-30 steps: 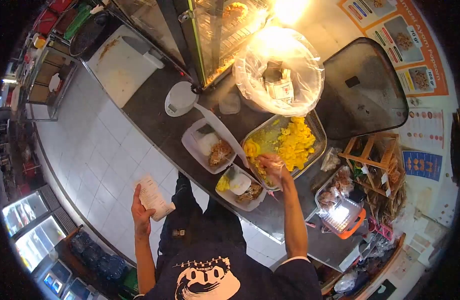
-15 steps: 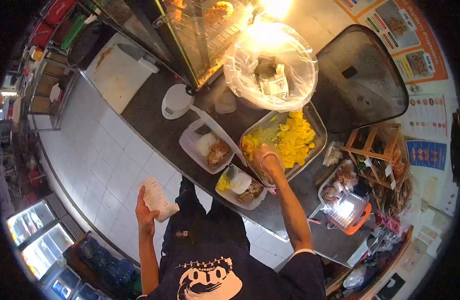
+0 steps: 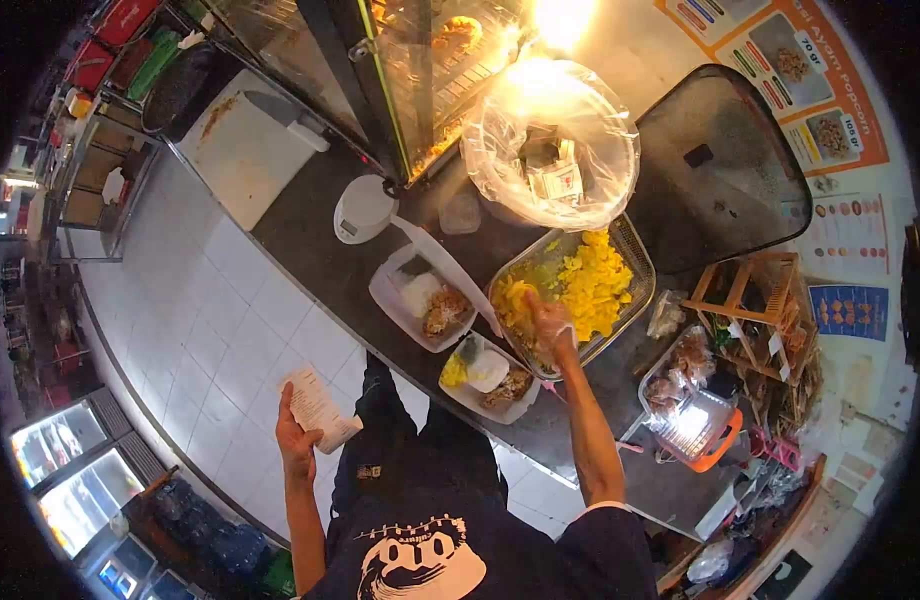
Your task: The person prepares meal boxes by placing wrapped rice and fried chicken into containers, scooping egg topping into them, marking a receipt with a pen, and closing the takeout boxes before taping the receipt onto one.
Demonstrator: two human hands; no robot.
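My left hand (image 3: 298, 436) holds a printed paper slip (image 3: 321, 408) at the lower left, away from the counter. My right hand (image 3: 552, 327), in what looks like a clear plastic glove, is down in a metal mesh basket (image 3: 635, 262) among yellow food (image 3: 592, 285); its fingertips are partly lost in the food. Left of the basket lies an open white box (image 3: 420, 300) with white and brown food. Nearer to me sits a second box (image 3: 490, 378) with yellow, white and brown food.
Behind the basket stands a plastic-lined container (image 3: 550, 150) with packets. A white scale (image 3: 365, 210), a cutting board (image 3: 245, 150) with a knife, and a glass display case (image 3: 405, 90) are farther left. A wooden rack (image 3: 745, 310) and an orange-edged lamp (image 3: 692, 425) are at right.
My right hand has shifted within the yellow food in the basket. My left hand still holds the paper slip. The whole view has moved slightly.
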